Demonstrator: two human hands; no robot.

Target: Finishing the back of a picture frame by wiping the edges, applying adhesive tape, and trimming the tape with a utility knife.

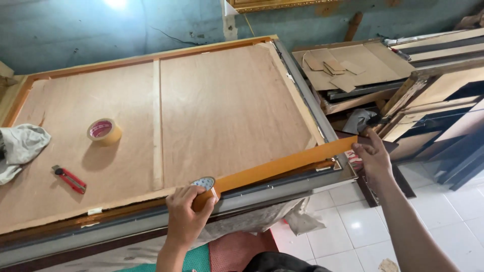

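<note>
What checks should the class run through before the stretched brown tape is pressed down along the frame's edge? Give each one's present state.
1. Left hand grips the brown tape roll: ok.
2. Right hand pinches the free tape end: ok.
3. Orange-brown tape strip is taut, without twists: ok.
4. Strip lies along the plywood backing board's near edge: ok.
5. Strip already stuck down: cannot tell.
6. Red utility knife close by: ok, lying on the board.

tape rolls (104, 131): 2; box cutter (69, 179): 1; cloth (20, 148): 1; hands (185, 217): 2
</note>
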